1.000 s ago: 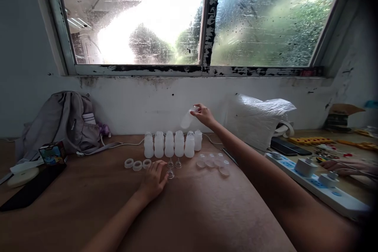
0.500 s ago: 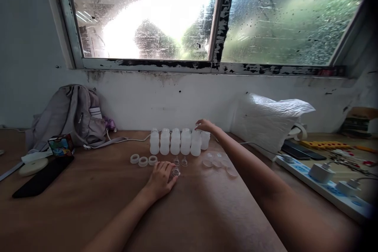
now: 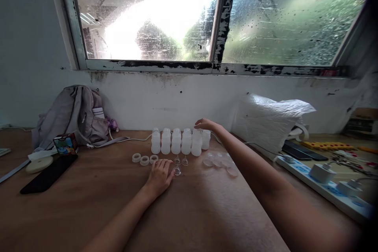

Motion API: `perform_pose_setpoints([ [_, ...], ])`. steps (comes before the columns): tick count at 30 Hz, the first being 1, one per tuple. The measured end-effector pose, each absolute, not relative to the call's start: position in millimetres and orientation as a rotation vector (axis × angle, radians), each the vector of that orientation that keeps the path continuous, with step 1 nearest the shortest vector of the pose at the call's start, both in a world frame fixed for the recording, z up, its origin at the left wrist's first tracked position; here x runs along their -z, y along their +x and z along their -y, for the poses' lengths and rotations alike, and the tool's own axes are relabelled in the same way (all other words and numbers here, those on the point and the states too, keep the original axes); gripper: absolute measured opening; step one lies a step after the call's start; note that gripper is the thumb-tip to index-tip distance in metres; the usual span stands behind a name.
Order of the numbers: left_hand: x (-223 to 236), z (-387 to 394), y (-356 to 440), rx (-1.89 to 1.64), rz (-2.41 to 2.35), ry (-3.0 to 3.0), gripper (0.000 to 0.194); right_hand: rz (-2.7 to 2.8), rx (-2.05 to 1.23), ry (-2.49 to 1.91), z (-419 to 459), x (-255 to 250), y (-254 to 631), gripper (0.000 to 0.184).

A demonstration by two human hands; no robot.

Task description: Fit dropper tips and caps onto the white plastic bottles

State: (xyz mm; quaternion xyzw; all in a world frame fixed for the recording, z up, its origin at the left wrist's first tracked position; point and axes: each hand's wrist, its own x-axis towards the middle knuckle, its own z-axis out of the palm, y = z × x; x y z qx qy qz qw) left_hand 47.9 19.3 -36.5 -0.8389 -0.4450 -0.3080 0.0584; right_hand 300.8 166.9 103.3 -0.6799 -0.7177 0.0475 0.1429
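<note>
Several small white plastic bottles (image 3: pixel 176 141) stand in a row at the back of the wooden table (image 3: pixel 88 204). My right hand (image 3: pixel 206 124) hovers over the rightmost bottles, fingers loosely curled, holding nothing that I can see. My left hand (image 3: pixel 161 173) rests flat on the table with fingers spread, beside a clear teat (image 3: pixel 177 171). Two more clear teats (image 3: pixel 181 161) stand behind it. Three white screw rings (image 3: pixel 144 159) lie left of my left hand. Several clear caps (image 3: pixel 220 161) lie to the right under my right forearm.
A grey backpack (image 3: pixel 71 116) leans on the wall at the left, with a small colourful box (image 3: pixel 65 143), a round white pad (image 3: pixel 39 164) and a black phone (image 3: pixel 49 173). A white plastic bag (image 3: pixel 268 120), a power strip (image 3: pixel 321 187) with chargers and tools lie at right.
A second ago my right hand held a bottle up in the air; it came down to the right end of the row and the bottle now stands there. The left hand barely moved.
</note>
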Motion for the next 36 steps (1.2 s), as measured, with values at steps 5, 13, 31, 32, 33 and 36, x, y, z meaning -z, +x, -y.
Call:
perform_pose_setpoints([
  [5, 41, -26, 34, 0.892, 1.457, -2.346, 0.03, 1.977, 0.034, -1.869, -149, -116, 293, 0.03],
  [13, 49, -30, 18, 0.798, 1.667, -2.124, 0.039, 2.201, 0.067, -1.472, -53, -37, 230, 0.026],
  [31, 34, -10, 39, 1.121, 1.172, -2.503, 0.019, 2.34, -0.116, -1.131, 22, 36, 214, 0.035],
  [32, 33, -9, 39, 1.146, 1.156, -2.518, 0.02, 2.341, -0.132, -1.1, 23, 36, 215, 0.033],
  [33, 33, -8, 39, 1.166, 1.144, -2.53, 0.021, 2.34, -0.147, -1.072, 23, 36, 215, 0.031],
  [36, 31, -7, 39, 1.189, 1.103, -2.573, 0.023, 2.317, -0.187, -1.006, 21, 35, 216, 0.027],
])
